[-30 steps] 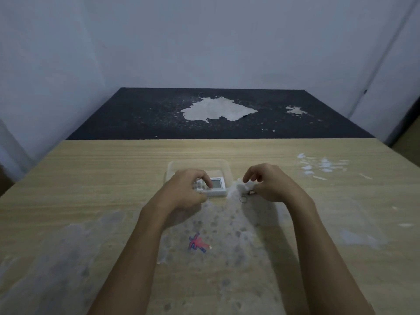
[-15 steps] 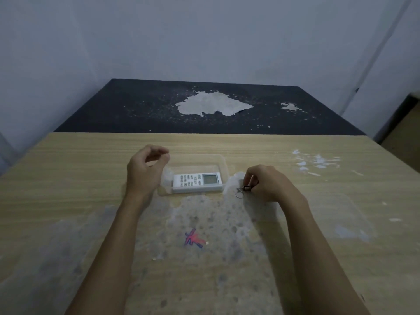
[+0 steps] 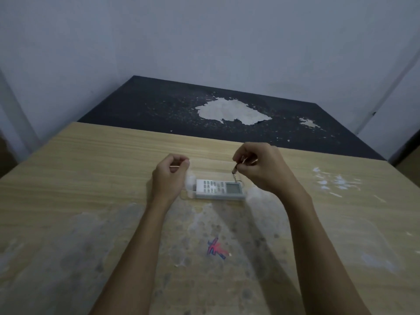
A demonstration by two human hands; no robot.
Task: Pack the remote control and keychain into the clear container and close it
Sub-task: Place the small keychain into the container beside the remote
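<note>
A white remote control (image 3: pixel 219 189) lies flat inside the clear container (image 3: pixel 184 197), buttons to the left and screen to the right. My right hand (image 3: pixel 264 170) pinches the keychain (image 3: pixel 236 173) between thumb and fingers. Its chain and ring dangle just above the remote's right end. My left hand (image 3: pixel 170 176) hovers at the container's left end, its fingers curled with nothing visible in them. The container's walls are faint and hard to trace.
The wooden table (image 3: pixel 91 178) has worn pale patches and a red-blue scribble (image 3: pixel 216 247) near me. A faint clear patch (image 3: pixel 375 260) lies on the table to the right. A black surface (image 3: pixel 159 105) with peeled white spots lies beyond, against grey walls.
My left hand let go of the remote, which now rests in the container, and drew back to the left. My right hand lifted the keychain off the table to above the remote's right end.
</note>
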